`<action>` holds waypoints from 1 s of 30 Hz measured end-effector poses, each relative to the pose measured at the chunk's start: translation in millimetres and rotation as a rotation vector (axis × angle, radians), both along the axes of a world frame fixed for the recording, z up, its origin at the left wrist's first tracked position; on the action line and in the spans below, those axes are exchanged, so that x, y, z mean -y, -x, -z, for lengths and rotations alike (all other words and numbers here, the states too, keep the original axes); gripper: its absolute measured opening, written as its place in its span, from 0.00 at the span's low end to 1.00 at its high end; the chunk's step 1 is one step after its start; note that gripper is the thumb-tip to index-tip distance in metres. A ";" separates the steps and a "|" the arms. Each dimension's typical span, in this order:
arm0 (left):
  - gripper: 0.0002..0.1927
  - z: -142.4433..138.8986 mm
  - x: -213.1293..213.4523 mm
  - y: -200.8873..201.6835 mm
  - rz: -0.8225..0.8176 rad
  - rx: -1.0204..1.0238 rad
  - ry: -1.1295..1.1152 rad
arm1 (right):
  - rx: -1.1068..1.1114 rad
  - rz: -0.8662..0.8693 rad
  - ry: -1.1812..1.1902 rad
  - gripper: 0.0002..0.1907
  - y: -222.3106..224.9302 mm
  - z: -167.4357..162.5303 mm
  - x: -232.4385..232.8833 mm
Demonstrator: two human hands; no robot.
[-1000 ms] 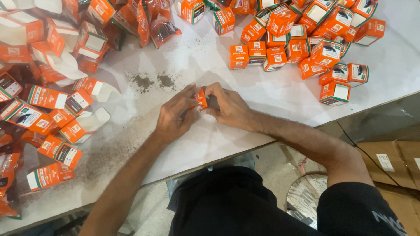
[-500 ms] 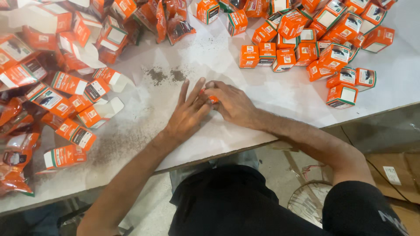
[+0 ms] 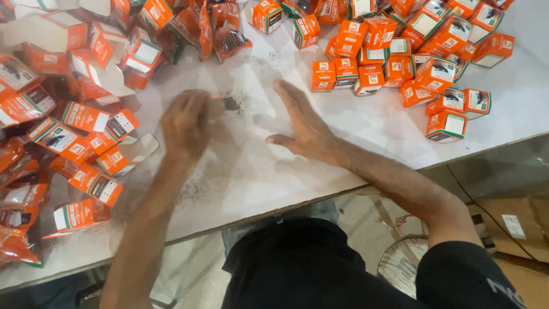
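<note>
My left hand (image 3: 186,123) hovers over the white table (image 3: 257,171), blurred by motion, with its fingers curled. A thin orange streak shows at its fingertips, and I cannot tell whether it holds anything. My right hand (image 3: 303,123) lies open on the table with its fingers stretched toward a heap of small closed orange boxes (image 3: 400,57) at the upper right. The nearest of these boxes (image 3: 323,75) stands just beyond its fingertips. Flat, unfolded orange boxes (image 3: 86,123) lie in a heap left of my left hand.
Orange sachets (image 3: 220,34) lie at the top centre, and more (image 3: 17,229) at the lower left. Dark specks (image 3: 231,104) mark the table between my hands. The table's front edge (image 3: 320,197) runs before my lap. A cardboard carton (image 3: 514,223) sits on the floor to the right.
My hands were together on a small orange box. They have since parted: the left swung left and away from me, the right opened flat. The box is no longer seen between them.
</note>
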State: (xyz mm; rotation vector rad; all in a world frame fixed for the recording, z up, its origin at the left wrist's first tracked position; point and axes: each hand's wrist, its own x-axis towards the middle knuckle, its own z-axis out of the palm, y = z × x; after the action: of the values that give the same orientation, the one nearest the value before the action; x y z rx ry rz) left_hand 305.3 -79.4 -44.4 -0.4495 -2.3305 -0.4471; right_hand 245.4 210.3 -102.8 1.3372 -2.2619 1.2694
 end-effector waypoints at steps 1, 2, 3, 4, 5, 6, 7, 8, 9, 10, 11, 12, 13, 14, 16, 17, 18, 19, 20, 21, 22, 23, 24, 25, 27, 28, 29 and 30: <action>0.16 7.7 -22.2 3.8 0.137 0.057 -0.179 | -0.008 -0.022 0.023 0.48 -1.4 3.6 3.8; 0.13 15.1 -45.6 13.2 0.221 0.150 -0.276 | -0.020 -0.041 0.047 0.45 -2.2 6.9 7.5; 0.10 19.6 -62.6 24.8 0.303 0.242 -0.375 | -0.032 -0.064 0.068 0.41 -1.9 9.4 7.9; 0.08 20.7 -70.7 39.6 0.260 0.327 -0.430 | 0.162 -0.025 0.077 0.38 0.1 10.7 6.7; 0.07 20.6 -74.8 58.5 0.219 0.417 -0.486 | 0.359 0.015 0.082 0.35 0.7 11.9 4.2; 0.09 17.2 -71.4 82.4 0.113 0.337 -0.458 | 0.557 0.055 0.088 0.32 2.2 12.2 2.1; 0.11 14.1 -64.4 104.7 0.009 0.263 -0.426 | 0.459 0.057 0.055 0.32 2.5 12.6 1.0; 0.18 13.6 -54.6 121.4 -0.027 -0.003 -0.145 | 0.364 0.059 0.023 0.33 2.0 13.0 0.5; 0.27 13.1 -44.9 138.0 -0.053 -0.272 0.143 | 0.264 0.064 -0.005 0.34 2.9 12.4 0.6; 0.26 15.2 -39.8 152.4 -0.143 -0.265 0.252 | 0.248 0.061 -0.010 0.34 3.0 11.6 0.9; 0.26 20.3 -37.0 161.4 -0.235 -0.254 0.360 | 0.236 0.053 -0.015 0.35 2.1 10.8 1.6; 0.26 21.7 -35.7 163.9 -0.327 -0.242 0.470 | 0.224 0.045 -0.020 0.35 1.3 9.7 2.2; 0.22 23.8 -33.2 164.4 -0.239 -0.180 0.435 | 0.191 0.020 -0.011 0.35 1.1 7.5 1.4; 0.18 29.5 -31.2 160.3 -0.150 -0.114 0.400 | 0.161 -0.004 -0.003 0.34 0.0 5.3 0.0; 0.14 30.9 -31.1 137.9 -0.035 0.062 0.301 | 0.158 -0.041 0.012 0.32 -1.2 0.3 -3.0; 0.14 27.2 -29.7 121.0 -0.008 0.171 0.239 | 0.185 -0.053 0.021 0.30 -1.4 -1.9 -4.2; 0.13 21.5 -28.8 101.5 0.014 0.277 0.175 | 0.208 -0.069 0.027 0.29 -1.2 -4.2 -5.5; 0.12 16.4 -30.0 79.2 0.103 0.280 -0.149 | 0.226 -0.060 0.035 0.29 -1.4 -5.9 -4.9; 0.12 13.1 -33.6 56.2 0.193 0.279 -0.472 | 0.246 -0.050 0.043 0.29 -2.0 -6.7 -4.3; 0.14 10.5 -36.2 32.0 0.218 0.147 -0.501 | 0.265 -0.041 0.051 0.30 -2.2 -7.4 -3.0; 0.16 10.0 -40.3 9.8 0.246 0.017 -0.528 | 0.246 -0.038 0.044 0.30 -2.3 -7.5 -1.6; 0.17 12.1 -47.1 -8.1 0.252 -0.092 -0.428 | 0.229 -0.035 0.033 0.29 -2.5 -7.3 -0.6; 0.18 14.2 -52.4 -19.8 0.254 -0.204 -0.328 | 0.210 -0.036 0.019 0.29 -2.5 -6.9 0.4; 0.19 16.6 -56.6 -24.1 0.379 -0.244 -0.240 | 0.188 -0.051 0.016 0.29 -2.1 -6.8 1.3; 0.20 22.9 -63.4 -28.6 0.483 -0.212 -0.086 | 0.145 -0.100 0.006 0.28 -2.6 -6.0 3.2; 0.21 25.2 -65.5 -27.3 0.477 -0.144 -0.023 | 0.170 -0.092 0.012 0.27 -3.2 -5.7 4.0; 0.22 26.7 -67.0 -24.9 0.476 -0.078 0.037 | 0.192 -0.078 0.015 0.26 -3.7 -5.5 4.1; 0.22 27.0 -67.9 -23.8 0.382 -0.073 0.093 | 0.213 -0.061 0.019 0.25 -3.5 -5.8 3.6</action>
State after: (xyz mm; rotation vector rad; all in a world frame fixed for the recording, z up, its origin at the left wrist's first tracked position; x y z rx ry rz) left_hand 329.1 -11.5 -71.4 -0.9478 -2.2021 -0.4918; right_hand 248.9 206.7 -97.1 1.3309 -2.3558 1.5157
